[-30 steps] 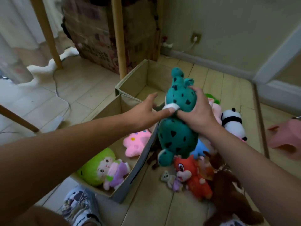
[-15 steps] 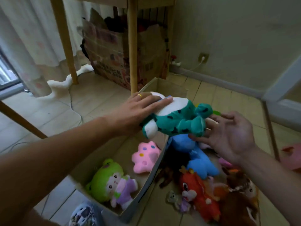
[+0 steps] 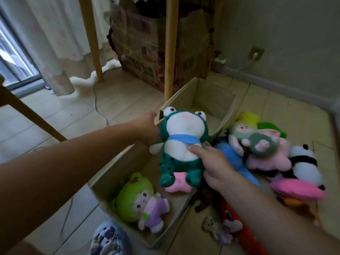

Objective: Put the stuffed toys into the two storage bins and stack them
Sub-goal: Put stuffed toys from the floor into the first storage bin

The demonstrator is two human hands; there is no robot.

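Held upright over the near storage bin (image 3: 139, 232): teal frog toy (image 3: 181, 148), long axis vertical, feet just above a pink star toy (image 3: 178, 184). Left hand (image 3: 147, 129) behind its back, grip hidden; right hand (image 3: 211, 162) fingers (image 3: 196, 149) pressed against its belly. Straight drop likely next.

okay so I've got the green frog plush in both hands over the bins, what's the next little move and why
Probably lower the frog plush into the near bin and let go. Both the left hand and the right hand hold it just above that bin, which has open room beside the pink toy and the green-hooded doll already inside.
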